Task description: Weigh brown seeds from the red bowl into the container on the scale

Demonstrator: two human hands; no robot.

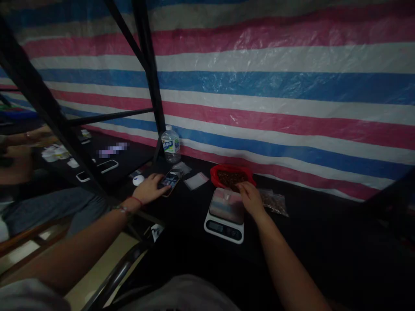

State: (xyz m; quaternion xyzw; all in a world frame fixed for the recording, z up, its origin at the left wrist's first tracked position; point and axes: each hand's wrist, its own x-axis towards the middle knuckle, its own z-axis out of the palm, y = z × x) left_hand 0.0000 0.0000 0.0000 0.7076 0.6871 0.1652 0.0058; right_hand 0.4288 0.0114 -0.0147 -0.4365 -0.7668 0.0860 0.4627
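My left hand (147,188) grips a phone (170,183) with a lit screen, the thumb lying on the glass. My right hand (251,198) is at the near right rim of a red bowl (214,176) of small brown pieces. Its fingers are pinched together; whatever may be between them is too small to make out. Just left of that hand stands a white kitchen scale (223,233) with a shiny plate, and a small clear object (227,195) sits on the plate. The scale's display cannot be read.
Right of the bowl lies a clear bag (276,204) of brown pieces. Flat plastic bags (196,181) lie beside the phone, a water bottle (170,144) behind it. A round white object (138,180) is by my left wrist. A metal frame (151,86) separates a neighbouring person's arms (16,164).
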